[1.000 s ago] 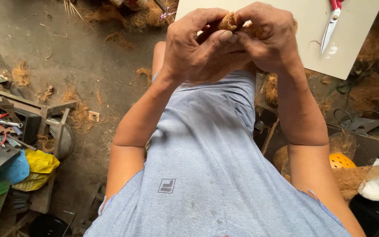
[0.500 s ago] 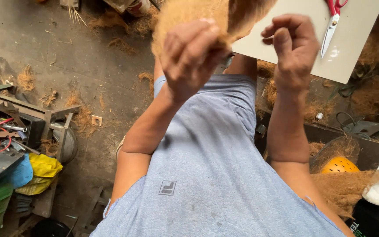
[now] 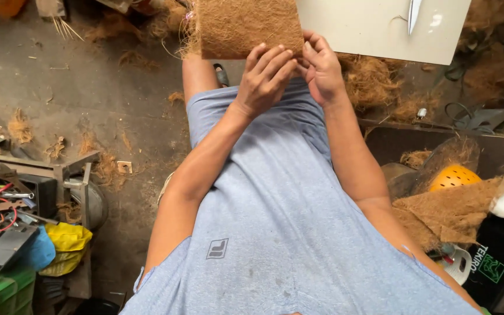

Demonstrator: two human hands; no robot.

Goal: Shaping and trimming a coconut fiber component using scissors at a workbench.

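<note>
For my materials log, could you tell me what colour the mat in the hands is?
Brown, coarse and fibrous: the mat, head view.

left hand point(image 3: 266, 76): raised, fingers curled, grip closed | right hand point(image 3: 322, 67): alongside, touching, grip pinched

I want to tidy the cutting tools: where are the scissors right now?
In the head view, the scissors lie on the pale board at the top, right of the brown fibre mat that both hands hold; only the blades show.

Rough fibre mat, smooth board.
Coir mat point(image 3: 246, 26) coarse, matt, hairy; white board point(image 3: 368, 29) smooth, slightly glossy; floor point(image 3: 59, 93) rough concrete; yellow helmet point(image 3: 453, 177) shiny plastic.
</note>
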